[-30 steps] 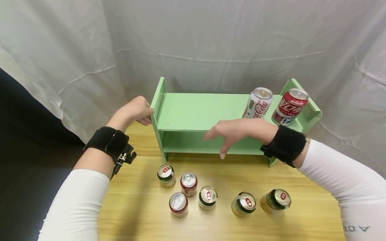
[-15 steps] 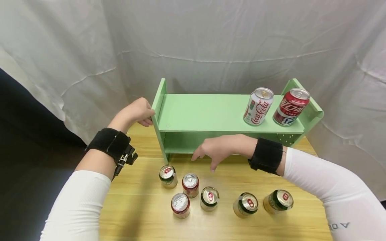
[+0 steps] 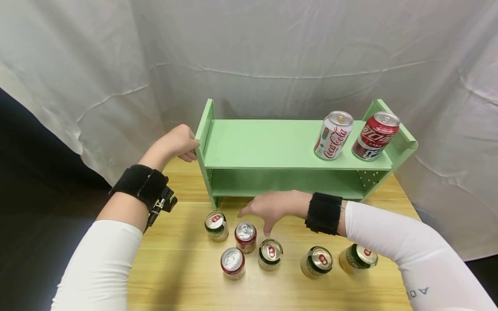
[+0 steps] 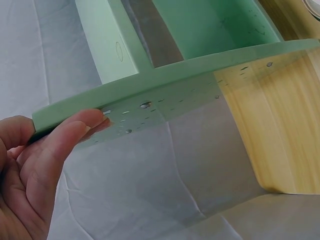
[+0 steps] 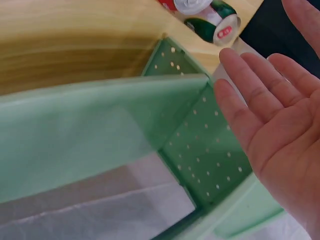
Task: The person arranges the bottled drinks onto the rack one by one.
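My left hand holds the upright left side panel of a green two-tier shelf. In the left wrist view, its fingers bend around the panel's edge. My right hand is in front of the lower tier, thumb and fingers spread, holding nothing. Just below it stand a red can and a gold can with a dark green band. The right wrist view shows the palm with extended fingers beside the shelf's perforated side panel.
On the top tier, a white Coca-Cola can and a red can stand at the right. Another red can and several green-and-gold cans, one by the shelf's left foot, stand on the wooden table. A pale curtain hangs behind.
My right hand has come down and leftward, from in front of the top tier toward the cans on the table. The left hand keeps its hold on the side panel.
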The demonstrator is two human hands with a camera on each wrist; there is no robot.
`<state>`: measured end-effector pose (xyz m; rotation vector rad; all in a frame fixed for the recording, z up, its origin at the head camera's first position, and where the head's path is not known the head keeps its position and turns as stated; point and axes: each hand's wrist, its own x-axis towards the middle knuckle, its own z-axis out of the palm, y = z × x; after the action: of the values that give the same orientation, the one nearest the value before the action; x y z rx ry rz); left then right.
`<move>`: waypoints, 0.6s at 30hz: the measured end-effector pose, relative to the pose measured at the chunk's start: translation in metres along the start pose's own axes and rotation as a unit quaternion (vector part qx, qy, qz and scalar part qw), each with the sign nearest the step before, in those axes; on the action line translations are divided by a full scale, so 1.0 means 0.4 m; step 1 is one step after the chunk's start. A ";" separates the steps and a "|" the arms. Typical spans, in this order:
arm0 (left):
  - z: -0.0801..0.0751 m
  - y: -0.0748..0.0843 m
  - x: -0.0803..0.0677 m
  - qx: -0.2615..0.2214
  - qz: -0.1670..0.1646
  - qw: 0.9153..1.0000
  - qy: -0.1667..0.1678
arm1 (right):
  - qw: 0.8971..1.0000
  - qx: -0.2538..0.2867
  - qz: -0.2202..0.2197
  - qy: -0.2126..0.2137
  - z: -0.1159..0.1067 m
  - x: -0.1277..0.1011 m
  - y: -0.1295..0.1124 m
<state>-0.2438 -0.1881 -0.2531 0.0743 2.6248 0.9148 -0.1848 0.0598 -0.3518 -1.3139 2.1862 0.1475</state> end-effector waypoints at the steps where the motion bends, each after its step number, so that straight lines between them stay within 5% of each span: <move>1: 0.000 0.001 0.000 -0.001 0.001 1.000 0.000 | 1.000 -0.004 0.002 -0.001 0.006 0.007 -0.002; 18: 0.003 -0.007 0.001 0.006 0.005 1.000 0.011 | 1.000 0.012 0.014 0.016 0.123 0.127 0.003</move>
<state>-0.2436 -0.1894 -0.2557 0.0812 2.6524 0.9069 -0.1828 0.0396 -0.4194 -1.2813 2.2273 0.1114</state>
